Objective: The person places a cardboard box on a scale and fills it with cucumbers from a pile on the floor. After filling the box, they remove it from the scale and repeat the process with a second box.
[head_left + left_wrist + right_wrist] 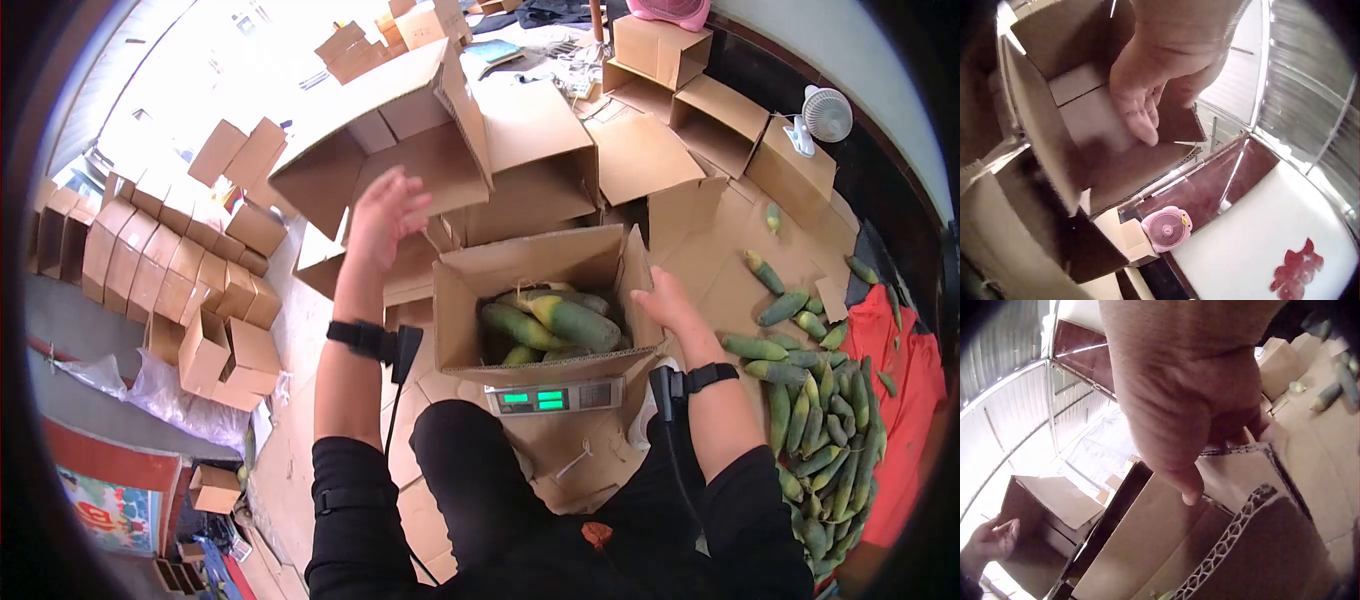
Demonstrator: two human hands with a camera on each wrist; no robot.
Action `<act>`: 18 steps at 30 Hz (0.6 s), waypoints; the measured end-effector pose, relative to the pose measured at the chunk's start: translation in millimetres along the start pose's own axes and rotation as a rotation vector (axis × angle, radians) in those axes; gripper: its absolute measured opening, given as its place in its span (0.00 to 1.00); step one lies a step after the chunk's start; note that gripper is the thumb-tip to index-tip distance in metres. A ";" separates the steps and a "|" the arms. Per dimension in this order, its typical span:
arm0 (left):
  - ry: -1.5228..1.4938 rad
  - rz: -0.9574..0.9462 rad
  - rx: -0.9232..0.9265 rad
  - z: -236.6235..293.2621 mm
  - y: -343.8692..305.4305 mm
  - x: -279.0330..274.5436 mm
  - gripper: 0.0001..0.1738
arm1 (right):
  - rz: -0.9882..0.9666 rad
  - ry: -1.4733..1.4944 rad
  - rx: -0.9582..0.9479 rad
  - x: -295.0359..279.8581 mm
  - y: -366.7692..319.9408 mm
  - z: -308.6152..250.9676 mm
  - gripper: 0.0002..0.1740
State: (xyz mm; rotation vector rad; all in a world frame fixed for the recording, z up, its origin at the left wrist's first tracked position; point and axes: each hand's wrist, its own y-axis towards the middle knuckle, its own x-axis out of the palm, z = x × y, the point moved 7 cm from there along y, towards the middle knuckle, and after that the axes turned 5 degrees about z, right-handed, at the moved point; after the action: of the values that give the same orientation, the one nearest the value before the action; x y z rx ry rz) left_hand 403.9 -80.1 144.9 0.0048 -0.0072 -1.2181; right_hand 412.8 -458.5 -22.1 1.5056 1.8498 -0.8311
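Note:
A cardboard box (pixel 540 374) holding several long green radishes (pixel 575 322) stands on a digital scale (pixel 555 397) with lit green readouts. My right hand (pixel 668 300) grips the box's right wall; in the right wrist view the thumb (pixel 1191 490) lies inside the wall and the fingers go over its outer side, partly hidden. Raised to the left, my left hand (pixel 388 215) holds nothing, its fingers loosely bent. It overlaps the mouth of a large tilted carton (pixel 440 150) in the head view. The left wrist view shows that hand (pixel 1160 81) against the carton's inside.
Many green radishes (pixel 820 430) lie piled at right beside a red cloth (pixel 910 400). Open cartons (pixel 535 130) crowd the area ahead. Rows of small boxes (pixel 150 255) stand at left. A white fan (pixel 827 113) sits at the back right, and a pink fan (pixel 1167 229) on a box.

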 end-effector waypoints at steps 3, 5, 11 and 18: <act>0.277 0.037 -0.072 -48.8 -37.2 -27.1 0.25 | 0.048 0.038 -0.055 5.8 2.8 7.2 0.24; 0.353 0.051 -0.125 -74.7 -62.2 -42.7 0.27 | 0.027 0.040 -0.047 4.7 5.8 7.4 0.24; 0.458 -0.004 -0.328 -117.0 -117.9 -66.5 0.30 | 0.014 0.004 -0.069 4.3 8.5 6.6 0.23; 0.444 -0.141 -0.370 -121.8 -139.1 -47.8 0.27 | 0.054 0.003 -0.063 8.4 15.9 12.0 0.22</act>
State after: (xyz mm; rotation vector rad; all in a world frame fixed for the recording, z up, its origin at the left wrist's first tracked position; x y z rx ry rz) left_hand 257.9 -83.3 21.9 -0.0483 0.6147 -1.3223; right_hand 427.8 -460.4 -37.6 1.5118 1.8122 -0.7387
